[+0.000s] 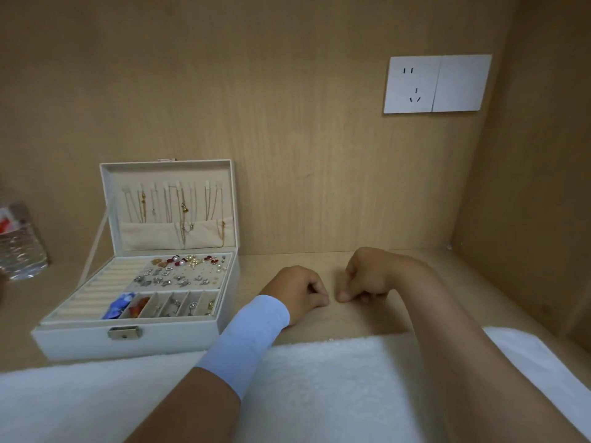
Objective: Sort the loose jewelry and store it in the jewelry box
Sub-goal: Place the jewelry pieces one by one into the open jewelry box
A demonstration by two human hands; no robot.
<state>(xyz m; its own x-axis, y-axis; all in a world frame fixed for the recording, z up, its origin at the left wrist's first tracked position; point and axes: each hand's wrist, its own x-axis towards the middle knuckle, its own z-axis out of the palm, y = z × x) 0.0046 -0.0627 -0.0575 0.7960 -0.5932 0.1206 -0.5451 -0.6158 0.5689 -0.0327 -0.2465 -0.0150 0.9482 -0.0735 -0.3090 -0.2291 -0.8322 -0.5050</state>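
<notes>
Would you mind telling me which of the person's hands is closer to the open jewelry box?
Left. The left hand sits just to the right of the jewelry box, close to its right wall. The right hand lies farther right, beyond the left hand.

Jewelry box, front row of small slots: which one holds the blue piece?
The leftmost one, right beside the ring rolls. The blue piece fills it; its neighbour holds an orange-red piece, and the rest hold small metal bits.
</notes>
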